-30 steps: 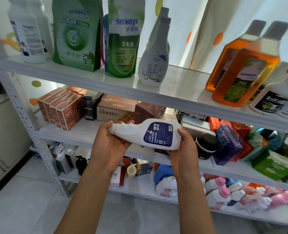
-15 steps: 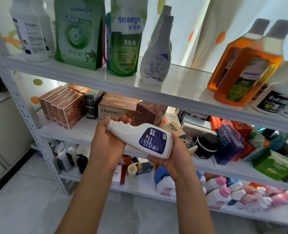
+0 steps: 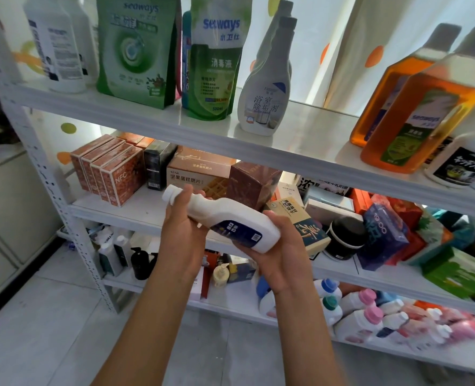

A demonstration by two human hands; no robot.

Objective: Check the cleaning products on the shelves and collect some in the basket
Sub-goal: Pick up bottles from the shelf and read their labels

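Bottle [image 3: 225, 224] label half hidden by fingers [image 3: 272, 218].

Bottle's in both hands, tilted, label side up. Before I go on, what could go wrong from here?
1. The white bottle lies tilted, neck higher, gripped at the neck by the left hand and cradled at the base by the right hand; releasing either hand carelessly may let it slip.
2. The yellow box juts over the middle shelf edge beside the right hand; a nudge could knock it off.
3. No basket is in view, so placing means turning blind.
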